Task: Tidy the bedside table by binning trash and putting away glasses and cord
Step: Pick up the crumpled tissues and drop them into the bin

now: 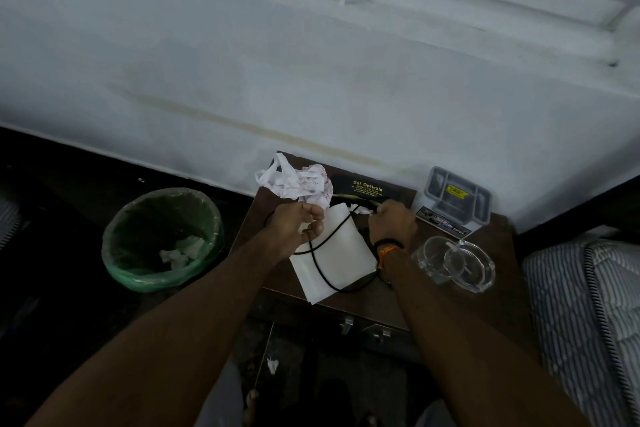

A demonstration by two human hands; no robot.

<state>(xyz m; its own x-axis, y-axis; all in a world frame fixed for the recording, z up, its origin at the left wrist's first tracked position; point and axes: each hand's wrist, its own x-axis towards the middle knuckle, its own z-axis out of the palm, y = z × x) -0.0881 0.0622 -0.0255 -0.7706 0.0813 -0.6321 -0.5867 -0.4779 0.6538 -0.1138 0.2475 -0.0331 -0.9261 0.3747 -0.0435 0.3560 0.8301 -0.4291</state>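
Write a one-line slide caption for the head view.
Both hands, left and right, work a thin black cord over white paper on the brown bedside table, beside a green-lined bin.

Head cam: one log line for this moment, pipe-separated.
left hand: grips crumpled paper | right hand: on black cord near glasses case | bin: left of table, holds paper | white sheet: under cord

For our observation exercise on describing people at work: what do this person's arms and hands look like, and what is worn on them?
Both forearms are bare, with no sleeves in view. The right wrist carries a black band and, just behind it, an orange thread band. The left hand and the right hand wear no gloves, and no rings can be made out in this dim picture.
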